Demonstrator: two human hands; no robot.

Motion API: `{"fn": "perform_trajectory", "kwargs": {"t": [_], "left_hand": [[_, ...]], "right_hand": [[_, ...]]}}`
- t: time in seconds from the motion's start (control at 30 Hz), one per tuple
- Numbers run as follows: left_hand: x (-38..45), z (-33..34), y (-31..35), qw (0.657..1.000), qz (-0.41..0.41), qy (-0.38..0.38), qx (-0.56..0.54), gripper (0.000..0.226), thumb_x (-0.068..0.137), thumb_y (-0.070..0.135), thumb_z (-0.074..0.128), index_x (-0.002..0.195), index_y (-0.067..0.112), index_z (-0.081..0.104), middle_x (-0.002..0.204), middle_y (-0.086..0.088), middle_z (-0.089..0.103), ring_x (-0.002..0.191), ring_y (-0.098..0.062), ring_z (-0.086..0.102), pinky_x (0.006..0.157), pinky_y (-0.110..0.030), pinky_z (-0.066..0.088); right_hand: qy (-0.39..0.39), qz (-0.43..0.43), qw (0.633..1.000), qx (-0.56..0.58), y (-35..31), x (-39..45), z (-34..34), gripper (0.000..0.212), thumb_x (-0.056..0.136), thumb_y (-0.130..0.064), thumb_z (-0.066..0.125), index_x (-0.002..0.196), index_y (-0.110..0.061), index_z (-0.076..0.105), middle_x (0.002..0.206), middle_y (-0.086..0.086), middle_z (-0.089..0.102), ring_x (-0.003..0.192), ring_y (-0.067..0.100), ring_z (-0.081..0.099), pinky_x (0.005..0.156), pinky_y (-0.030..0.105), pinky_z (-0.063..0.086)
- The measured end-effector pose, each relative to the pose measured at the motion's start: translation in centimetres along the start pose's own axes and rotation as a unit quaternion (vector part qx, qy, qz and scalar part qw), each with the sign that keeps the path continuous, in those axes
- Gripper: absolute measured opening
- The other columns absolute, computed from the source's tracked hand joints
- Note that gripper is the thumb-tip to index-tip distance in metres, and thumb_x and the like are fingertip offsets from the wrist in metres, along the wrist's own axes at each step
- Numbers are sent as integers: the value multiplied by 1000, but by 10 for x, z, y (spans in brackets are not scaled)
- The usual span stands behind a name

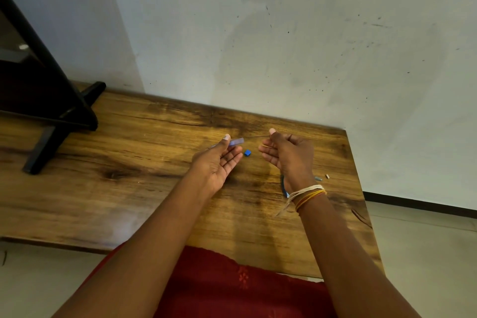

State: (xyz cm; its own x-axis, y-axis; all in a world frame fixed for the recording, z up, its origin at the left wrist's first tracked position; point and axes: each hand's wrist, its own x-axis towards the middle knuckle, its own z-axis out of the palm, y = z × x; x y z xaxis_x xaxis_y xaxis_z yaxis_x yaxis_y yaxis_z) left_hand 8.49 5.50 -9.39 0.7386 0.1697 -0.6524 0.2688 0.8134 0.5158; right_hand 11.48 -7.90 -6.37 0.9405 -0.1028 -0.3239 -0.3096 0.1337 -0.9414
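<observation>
Both hands are hovering just above the wooden table point(129, 162), near its far edge, and they are working very close together. The left hand point(219, 162) is pinching a translucent blue strip point(237, 141) between thumb and forefinger, with the other fingers lying loose and mostly straight beneath it. The right hand point(286, 152) is curling its fingers inward and nipping a thin dark strand point(258, 136) at the thumb tip; that strand is running across the gap toward the strip. Whether it is thread or wire is too fine to tell. A small blue square piece point(247, 153) is sitting on the table right between the two hands. A blue object point(284, 186) is lying half hidden under the right wrist, and a tiny pale bit point(328, 176) is resting further right. The risk, as I judge it, is the strand: it is being held only at the fingertips, so a sideways tug could be pulling it free of the pinch. A low sweep of either hand could also be knocking the blue square away.
</observation>
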Motion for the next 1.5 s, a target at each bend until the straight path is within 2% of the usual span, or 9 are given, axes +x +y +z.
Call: {"fn": "perform_trajectory", "kwargs": {"t": [0.3, 0.47, 0.6, 0.7, 0.8, 1.07, 1.2, 1.37, 1.5], "left_hand": [[-1, 1, 0, 1000, -4, 8, -8, 12, 88, 12, 63, 88, 1, 61, 83, -13, 65, 77, -17, 66, 68, -32, 54], [-1, 0, 0, 1000, -7, 4, -12, 11, 87, 12, 64, 86, 1, 62, 81, -13, 67, 76, -17, 67, 62, -29, 57], [-1, 0, -2, 1000, -7, -11, 3, 9, 86, 11, 66, 87, 3, 63, 71, -11, 71, 70, -16, 70, 74, -31, 59], [-3, 1, -3, 998, -20, -59, 33, 12, 86, 11, 65, 94, 1, 62, 66, -9, 73, 63, -15, 72, 61, -28, 60], [-7, 0, -3, 992, -37, -102, 68, 19, 86, 10, 65, 102, -1, 62, 72, -10, 74, 64, -17, 73, 56, -27, 59], [-10, -2, -1, 967, 19, -137, 215, 23, 82, 17, 70, 104, 10, 70, 88, -6, 77, 73, -19, 71, 68, -33, 59], [-11, -1, -1, 968, 15, -135, 210, 21, 83, 17, 69, 103, 10, 70, 84, -4, 77, 69, -18, 71, 65, -31, 59], [-10, -2, 0, 971, 8, -136, 199, 20, 82, 18, 69, 102, 11, 70, 83, -3, 77, 69, -17, 71, 62, -30, 59], [-9, -3, -1, 971, 10, -133, 200, 23, 82, 20, 71, 103, 11, 69, 83, -3, 77, 69, -17, 72, 64, -30, 59]], "right_hand": [[-1, -1, 1000, -6, 2, -1, 0, 16, 89, -14, 67, 77, -8, 60, 72, 13, 70, 53, 16, 70, 47, 23, 55], [-2, -1, 1000, -19, 3, -1, -1, 18, 89, -16, 68, 74, -10, 60, 71, 12, 71, 56, 17, 71, 48, 24, 55], [2, -18, 998, -60, 4, -1, 0, 19, 88, -20, 69, 72, -12, 62, 71, 9, 72, 61, 19, 72, 51, 25, 55], [8, -38, 995, -97, 6, -1, 2, 19, 86, -23, 71, 71, -16, 64, 71, 7, 73, 62, 18, 73, 53, 25, 54], [1, -50, 995, -90, 5, -2, 4, 18, 85, -24, 73, 72, -15, 65, 76, 8, 74, 62, 17, 72, 55, 26, 55], [6, -108, 989, -99, 1, -4, 4, 24, 83, -27, 75, 71, -7, 67, 75, 16, 74, 66, 21, 74, 58, 29, 56], [3, -122, 989, -88, 1, -4, 5, 25, 83, -27, 75, 65, -11, 66, 72, 15, 73, 67, 24, 74, 60, 31, 56], [2, -121, 990, -76, 0, -4, 4, 27, 82, -29, 75, 68, -8, 65, 72, 14, 73, 63, 22, 74, 52, 28, 55], [4, -133, 987, -94, 1, -5, 4, 27, 82, -30, 75, 69, -8, 66, 72, 12, 73, 62, 24, 74, 53, 30, 56]]}}
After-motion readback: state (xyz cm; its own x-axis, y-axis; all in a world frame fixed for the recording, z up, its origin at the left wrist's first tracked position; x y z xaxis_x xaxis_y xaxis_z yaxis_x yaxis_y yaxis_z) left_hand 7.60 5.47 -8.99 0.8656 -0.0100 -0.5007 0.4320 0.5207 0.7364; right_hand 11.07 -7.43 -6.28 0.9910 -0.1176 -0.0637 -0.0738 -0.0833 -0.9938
